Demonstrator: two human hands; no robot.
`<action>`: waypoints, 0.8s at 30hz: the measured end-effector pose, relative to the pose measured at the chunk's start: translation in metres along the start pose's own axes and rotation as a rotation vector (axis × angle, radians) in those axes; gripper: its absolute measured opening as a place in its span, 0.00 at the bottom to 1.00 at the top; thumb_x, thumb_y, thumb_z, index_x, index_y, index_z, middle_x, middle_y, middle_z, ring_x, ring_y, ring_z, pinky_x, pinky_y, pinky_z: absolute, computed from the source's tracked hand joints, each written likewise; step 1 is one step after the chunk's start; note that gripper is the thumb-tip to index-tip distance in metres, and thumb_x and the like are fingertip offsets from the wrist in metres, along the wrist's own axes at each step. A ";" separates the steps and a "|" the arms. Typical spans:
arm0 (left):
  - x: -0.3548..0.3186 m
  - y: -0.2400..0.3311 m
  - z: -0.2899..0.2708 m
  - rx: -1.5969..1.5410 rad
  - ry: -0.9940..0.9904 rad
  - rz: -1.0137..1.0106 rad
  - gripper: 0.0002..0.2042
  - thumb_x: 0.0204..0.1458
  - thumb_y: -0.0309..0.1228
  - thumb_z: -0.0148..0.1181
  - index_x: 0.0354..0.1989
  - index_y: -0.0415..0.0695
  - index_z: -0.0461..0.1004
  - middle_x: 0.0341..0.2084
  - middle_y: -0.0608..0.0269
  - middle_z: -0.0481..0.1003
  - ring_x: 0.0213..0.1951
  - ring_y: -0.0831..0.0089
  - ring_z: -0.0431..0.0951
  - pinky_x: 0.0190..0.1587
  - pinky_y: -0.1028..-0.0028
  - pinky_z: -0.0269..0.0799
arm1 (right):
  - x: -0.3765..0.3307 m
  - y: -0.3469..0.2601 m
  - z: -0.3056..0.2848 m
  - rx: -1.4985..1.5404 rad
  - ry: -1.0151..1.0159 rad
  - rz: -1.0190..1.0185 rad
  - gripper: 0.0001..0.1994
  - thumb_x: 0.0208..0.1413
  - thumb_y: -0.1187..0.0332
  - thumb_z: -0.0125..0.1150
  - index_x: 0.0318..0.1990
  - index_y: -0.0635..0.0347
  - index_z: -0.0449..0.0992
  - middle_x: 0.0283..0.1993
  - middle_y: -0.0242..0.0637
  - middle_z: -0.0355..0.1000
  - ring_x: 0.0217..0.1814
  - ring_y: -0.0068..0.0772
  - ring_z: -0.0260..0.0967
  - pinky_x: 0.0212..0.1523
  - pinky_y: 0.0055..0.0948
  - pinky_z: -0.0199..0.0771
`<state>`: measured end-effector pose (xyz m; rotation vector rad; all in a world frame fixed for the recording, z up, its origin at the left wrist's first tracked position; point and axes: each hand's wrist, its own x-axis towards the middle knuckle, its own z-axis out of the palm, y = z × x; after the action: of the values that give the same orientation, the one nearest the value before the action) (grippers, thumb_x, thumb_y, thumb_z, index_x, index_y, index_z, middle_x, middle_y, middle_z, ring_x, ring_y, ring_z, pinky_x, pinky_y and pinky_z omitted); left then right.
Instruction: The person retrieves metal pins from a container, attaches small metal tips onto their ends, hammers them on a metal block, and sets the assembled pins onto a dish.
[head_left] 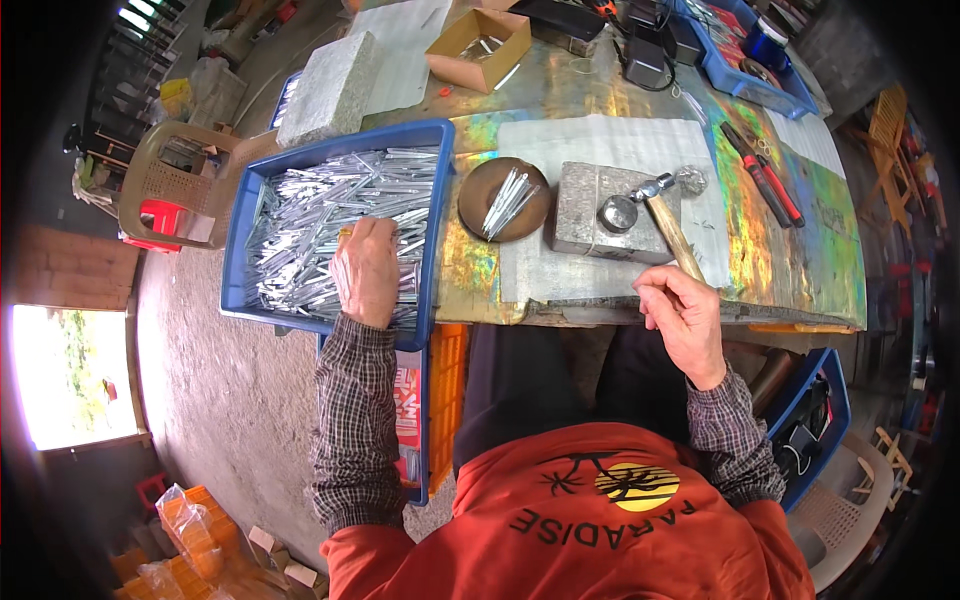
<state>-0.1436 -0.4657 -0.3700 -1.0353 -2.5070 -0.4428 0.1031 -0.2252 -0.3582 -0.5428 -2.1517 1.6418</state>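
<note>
My left hand, a yellow ring on one finger, reaches into a blue plastic tray on the left of the table. Its curled fingers touch a heap of thin silvery metal rods; what lies between the fingertips is hidden. To the right, my right hand hovers at the table's front edge, fingers bent in and thumb close to the forefinger. Beside its knuckles ends the wooden handle of a hammer, whose head rests over a grey stone block. A round metal piece sits on the block.
Between tray and block stands a round brown dish with several rods. Red-handled pliers lie at the right. Further back are a cardboard box, a stone slab and another blue tray. White sheeting lies under the block.
</note>
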 end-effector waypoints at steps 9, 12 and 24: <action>0.008 -0.007 0.014 0.135 -0.089 0.144 0.02 0.40 0.20 0.53 0.22 0.40 0.68 0.22 0.57 0.69 0.31 0.58 0.72 0.31 0.63 0.69 | -0.004 0.003 -0.001 -0.016 -0.030 -0.002 0.04 0.55 0.76 0.55 0.33 0.67 0.74 0.24 0.29 0.68 0.21 0.13 0.62 0.20 0.16 0.62; 0.011 -0.007 0.019 0.195 -0.137 0.205 0.02 0.39 0.20 0.53 0.22 0.41 0.68 0.22 0.57 0.69 0.30 0.60 0.72 0.30 0.63 0.69 | -0.007 0.003 -0.002 -0.004 -0.011 0.027 0.03 0.54 0.76 0.55 0.33 0.67 0.74 0.24 0.30 0.68 0.21 0.14 0.62 0.21 0.16 0.63; 0.008 -0.019 0.015 0.284 -0.164 0.264 0.04 0.40 0.20 0.54 0.23 0.41 0.67 0.22 0.55 0.68 0.27 0.58 0.72 0.28 0.63 0.69 | 0.001 0.002 -0.064 -0.235 0.169 -0.019 0.05 0.52 0.74 0.56 0.34 0.65 0.74 0.26 0.38 0.70 0.25 0.27 0.67 0.26 0.25 0.65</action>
<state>-0.1663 -0.4668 -0.3821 -1.3027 -2.4290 0.0763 0.1358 -0.1715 -0.3439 -0.7003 -2.2274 1.2897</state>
